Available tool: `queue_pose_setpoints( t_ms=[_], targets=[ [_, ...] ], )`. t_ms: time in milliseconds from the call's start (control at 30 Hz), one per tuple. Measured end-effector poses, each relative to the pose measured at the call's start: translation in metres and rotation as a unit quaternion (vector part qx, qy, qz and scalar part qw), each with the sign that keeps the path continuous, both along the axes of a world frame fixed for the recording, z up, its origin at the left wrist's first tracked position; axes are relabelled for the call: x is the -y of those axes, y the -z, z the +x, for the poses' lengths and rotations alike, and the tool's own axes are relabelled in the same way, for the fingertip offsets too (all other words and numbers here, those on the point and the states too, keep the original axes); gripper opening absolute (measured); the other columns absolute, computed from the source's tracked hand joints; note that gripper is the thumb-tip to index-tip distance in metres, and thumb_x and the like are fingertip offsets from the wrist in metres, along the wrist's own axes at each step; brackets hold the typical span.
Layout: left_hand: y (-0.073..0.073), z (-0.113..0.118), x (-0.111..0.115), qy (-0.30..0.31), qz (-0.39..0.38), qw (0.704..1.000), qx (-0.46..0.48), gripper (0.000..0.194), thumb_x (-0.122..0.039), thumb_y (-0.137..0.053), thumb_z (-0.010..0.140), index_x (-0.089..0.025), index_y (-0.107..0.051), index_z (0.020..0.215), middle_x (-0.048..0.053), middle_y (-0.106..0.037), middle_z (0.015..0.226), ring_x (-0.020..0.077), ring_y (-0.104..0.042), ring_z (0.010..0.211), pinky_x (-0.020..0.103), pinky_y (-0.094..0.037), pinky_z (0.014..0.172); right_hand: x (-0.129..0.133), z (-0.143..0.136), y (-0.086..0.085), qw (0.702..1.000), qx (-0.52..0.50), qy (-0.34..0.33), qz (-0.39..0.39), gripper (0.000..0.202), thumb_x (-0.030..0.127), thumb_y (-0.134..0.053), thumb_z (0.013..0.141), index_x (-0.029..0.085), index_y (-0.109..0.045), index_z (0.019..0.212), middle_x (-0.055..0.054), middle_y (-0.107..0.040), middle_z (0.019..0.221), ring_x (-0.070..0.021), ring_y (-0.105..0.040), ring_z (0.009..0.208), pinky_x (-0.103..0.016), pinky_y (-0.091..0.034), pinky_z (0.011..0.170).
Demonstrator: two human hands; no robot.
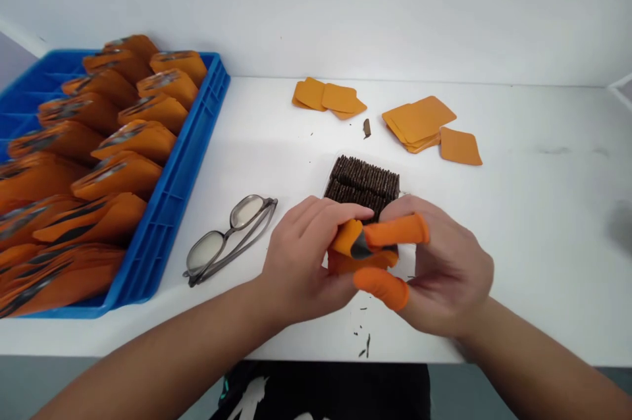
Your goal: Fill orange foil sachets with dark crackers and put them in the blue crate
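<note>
My left hand [313, 262] is closed around a small orange pouch [348, 236] with a dark patch on it, held above the table near its front edge. My right hand [444, 268] wears orange finger cots on its thumb and index finger. Those two fingers grip the pouch from the right, one above and one below; part of the pouch is hidden by them. Just beyond both hands, thin dark brown slices [365, 174] stand packed in two rows in a clear tray, partly covered by my fingers.
A blue crate [182, 163] at left holds rows of filled orange pouches [133, 170]. Grey-framed glasses [227, 234] lie beside it. Flat orange pieces [419, 120] lie in piles at the back, near a brown fragment [367, 128]. Dark crumbs [368, 344] dot the white table's front.
</note>
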State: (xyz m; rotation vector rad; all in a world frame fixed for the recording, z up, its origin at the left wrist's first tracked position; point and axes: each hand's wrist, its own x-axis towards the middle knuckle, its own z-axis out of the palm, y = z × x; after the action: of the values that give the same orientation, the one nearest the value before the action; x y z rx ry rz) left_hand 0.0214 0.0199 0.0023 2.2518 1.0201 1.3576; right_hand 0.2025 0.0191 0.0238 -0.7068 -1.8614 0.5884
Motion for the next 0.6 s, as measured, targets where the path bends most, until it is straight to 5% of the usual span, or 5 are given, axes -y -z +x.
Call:
queue_pose_setpoints(
  t_ms=[100, 200, 400, 600],
  targets=[
    [-0.0020, -0.0034, -0.0045, -0.010, 0.015, 0.999, 0.028, 0.037, -0.031, -0.078, 0.089, -0.018, -0.063, 0.120, 0.001, -0.067, 0.087, 0.0126, -0.058, 0.073, 0.030, -0.050, 0.068, -0.0016, 0.0046, 0.0041, 0.998, 0.022, 0.052, 0.007, 0.059, 0.032, -0.081, 0.091, 0.024, -0.057, 0.144, -0.009, -0.065, 0.104, -0.0254, -0.063, 0.093, -0.043, -0.057, 0.077],
    [-0.0013, -0.0033, -0.0043, -0.014, 0.017, 0.998, 0.054, 0.045, -0.025, -0.080, 0.084, -0.017, -0.063, 0.125, -0.001, -0.062, 0.082, 0.0113, -0.054, 0.071, 0.028, -0.047, 0.064, -0.0030, 0.0083, 0.0032, 0.998, 0.037, 0.054, 0.016, 0.068, 0.036, -0.081, 0.090, 0.021, -0.053, 0.150, -0.013, -0.065, 0.117, -0.0292, -0.063, 0.106, -0.046, -0.056, 0.087],
    [0.0023, -0.0042, -0.0072, -0.041, 0.038, 0.998, 0.038, 0.052, -0.009, -0.071, 0.076, -0.019, -0.061, 0.126, 0.000, -0.067, 0.092, 0.0125, -0.062, 0.074, 0.030, -0.055, 0.072, -0.0082, 0.0068, -0.0022, 0.997, 0.060, 0.054, -0.008, 0.023, 0.015, -0.076, 0.092, 0.025, -0.074, 0.113, -0.001, -0.077, 0.103, -0.0214, -0.070, 0.104, -0.042, -0.057, 0.100],
    [0.0066, -0.0025, -0.0107, -0.040, 0.092, 0.995, -0.018, 0.056, -0.015, -0.070, 0.083, -0.013, -0.054, 0.136, 0.010, -0.068, 0.114, 0.0218, -0.064, 0.105, 0.038, -0.054, 0.094, -0.0048, 0.0023, -0.0034, 0.997, 0.049, 0.059, -0.012, 0.012, 0.011, -0.077, 0.089, 0.020, -0.072, 0.091, -0.001, -0.071, 0.084, -0.0166, -0.063, 0.081, -0.035, -0.057, 0.075]
  ],
)
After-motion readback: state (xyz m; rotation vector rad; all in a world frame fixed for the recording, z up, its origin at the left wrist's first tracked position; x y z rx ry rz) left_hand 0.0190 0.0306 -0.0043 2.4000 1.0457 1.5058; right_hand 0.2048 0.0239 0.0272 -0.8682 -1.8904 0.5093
